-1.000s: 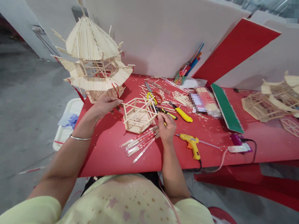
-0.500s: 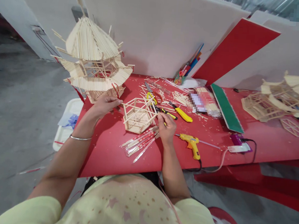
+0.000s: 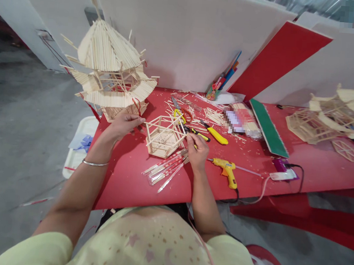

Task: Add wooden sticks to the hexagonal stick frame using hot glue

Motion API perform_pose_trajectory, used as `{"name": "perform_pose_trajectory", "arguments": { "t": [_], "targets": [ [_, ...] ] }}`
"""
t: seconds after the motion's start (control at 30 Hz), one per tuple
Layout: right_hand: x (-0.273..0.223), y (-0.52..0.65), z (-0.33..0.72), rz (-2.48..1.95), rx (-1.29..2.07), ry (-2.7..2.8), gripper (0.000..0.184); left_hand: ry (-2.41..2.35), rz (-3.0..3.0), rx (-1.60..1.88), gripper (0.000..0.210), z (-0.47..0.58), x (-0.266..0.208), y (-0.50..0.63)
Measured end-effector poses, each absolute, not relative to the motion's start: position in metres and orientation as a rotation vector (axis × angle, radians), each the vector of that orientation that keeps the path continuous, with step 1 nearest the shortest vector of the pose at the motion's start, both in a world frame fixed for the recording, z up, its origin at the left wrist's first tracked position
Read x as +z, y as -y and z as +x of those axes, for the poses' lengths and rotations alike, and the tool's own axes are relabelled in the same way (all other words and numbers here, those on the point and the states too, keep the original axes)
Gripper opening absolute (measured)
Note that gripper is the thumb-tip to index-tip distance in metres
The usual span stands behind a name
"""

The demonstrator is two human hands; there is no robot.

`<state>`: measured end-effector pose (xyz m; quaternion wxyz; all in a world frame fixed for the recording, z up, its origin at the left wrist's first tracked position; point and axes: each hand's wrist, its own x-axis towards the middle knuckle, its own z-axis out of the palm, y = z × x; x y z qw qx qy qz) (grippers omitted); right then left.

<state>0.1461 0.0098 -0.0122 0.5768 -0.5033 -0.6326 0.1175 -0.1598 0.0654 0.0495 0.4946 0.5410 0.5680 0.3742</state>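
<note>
A small hexagonal frame of wooden sticks [image 3: 163,142] rests on the red table, with an open lattice of posts and rails above its base. Across its near upper side runs a thin wooden stick [image 3: 165,128]. My left hand [image 3: 125,124] pinches the left end of this stick between thumb and fingertips. At the other end, my right hand [image 3: 198,149] has its fingers closed on the stick beside the frame's right corner. Just in front of the frame lie several chopsticks in clear and red wrappers [image 3: 165,168]. Whether the stick is fixed to the frame, I cannot tell.
A tall stick pagoda [image 3: 108,70] stands behind my left hand. Right of the frame lie a yellow glue gun [image 3: 227,169], a yellow utility knife [image 3: 216,135] and scissors [image 3: 180,112]. Loose sticks [image 3: 213,115] litter the back; another stick model [image 3: 328,116] stands far right.
</note>
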Motion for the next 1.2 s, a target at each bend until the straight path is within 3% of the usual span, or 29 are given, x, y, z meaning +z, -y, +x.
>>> {"name": "perform_pose_trajectory", "arguments": {
  "t": [1.2],
  "targets": [
    [-0.0134, -0.0103, 0.1464, -1.156, 0.255, 1.483, 0.020, -1.359, 1.311, 0.917, 0.054, -0.1622, 0.0441, -0.0679]
  ]
}}
